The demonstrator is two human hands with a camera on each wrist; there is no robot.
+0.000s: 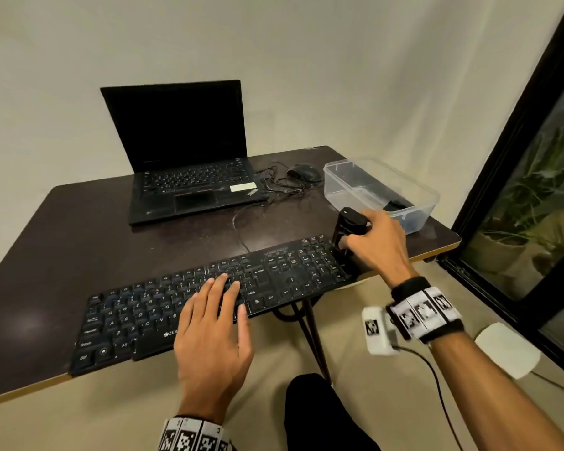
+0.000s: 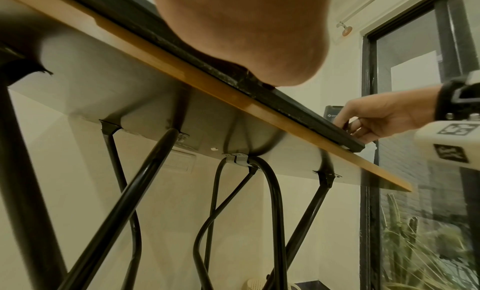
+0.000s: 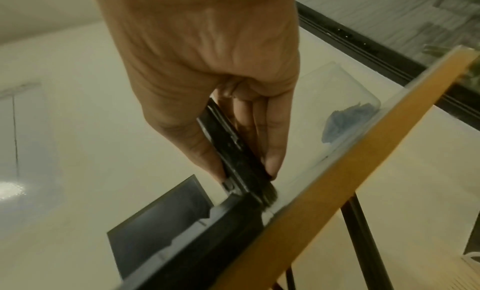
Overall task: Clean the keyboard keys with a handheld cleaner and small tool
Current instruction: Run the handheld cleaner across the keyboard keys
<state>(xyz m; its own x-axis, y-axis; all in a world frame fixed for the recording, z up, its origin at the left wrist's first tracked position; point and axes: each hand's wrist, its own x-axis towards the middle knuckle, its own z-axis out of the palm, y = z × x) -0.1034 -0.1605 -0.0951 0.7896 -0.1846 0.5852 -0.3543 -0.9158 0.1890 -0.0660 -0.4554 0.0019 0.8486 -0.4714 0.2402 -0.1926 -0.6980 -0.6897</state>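
A black keyboard [image 1: 163,307] lies along the near edge of the dark table [image 1: 62,229]. My left hand [image 1: 214,323] rests flat on its right-centre keys, fingers straight. My right hand [image 1: 376,242] grips a black handheld cleaner [image 1: 349,231] standing upright at the keyboard's right end, over the number pad. In the right wrist view the fingers [image 3: 270,142] and thumb wrap the black cleaner [image 3: 233,150], whose bristled tip touches the keyboard's corner [image 3: 241,210]. The left wrist view shows the keyboard's front edge [image 2: 298,113] and the right hand [image 2: 384,117] beyond it.
An open black laptop [image 1: 186,157] stands at the back of the table, with a mouse [image 1: 303,172] and tangled cables beside it. A clear plastic container [image 1: 381,190] holding dark items sits at the right rear corner. A window frame [image 1: 518,157] runs along the right.
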